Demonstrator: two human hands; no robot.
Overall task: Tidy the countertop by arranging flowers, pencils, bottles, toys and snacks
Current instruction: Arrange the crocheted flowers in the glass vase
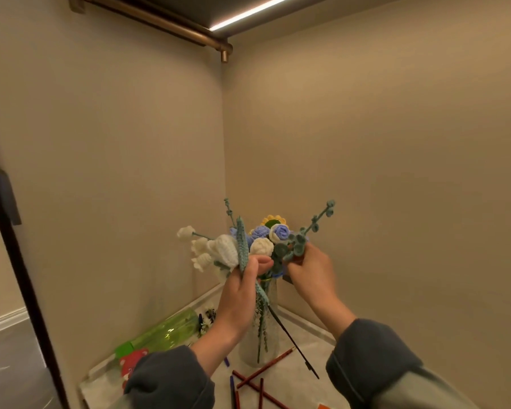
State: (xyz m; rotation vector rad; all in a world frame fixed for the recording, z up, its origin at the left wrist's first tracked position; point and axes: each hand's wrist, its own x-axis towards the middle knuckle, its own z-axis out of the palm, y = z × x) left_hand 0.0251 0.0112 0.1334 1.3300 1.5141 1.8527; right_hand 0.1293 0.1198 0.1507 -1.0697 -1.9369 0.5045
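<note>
Over the far corner, the left hand curls its fingers round a roughly upright lavender stem, its dark tail slanting down-right outside the glass vase directly below, while the right hand pinches a green sprig beside the bouquet.

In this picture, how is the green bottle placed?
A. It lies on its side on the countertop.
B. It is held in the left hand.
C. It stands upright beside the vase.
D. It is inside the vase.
A: the green bottle lies on its side on the countertop, left of the glass vase; the left hand and right hand hold only crocheted flowers.
</note>
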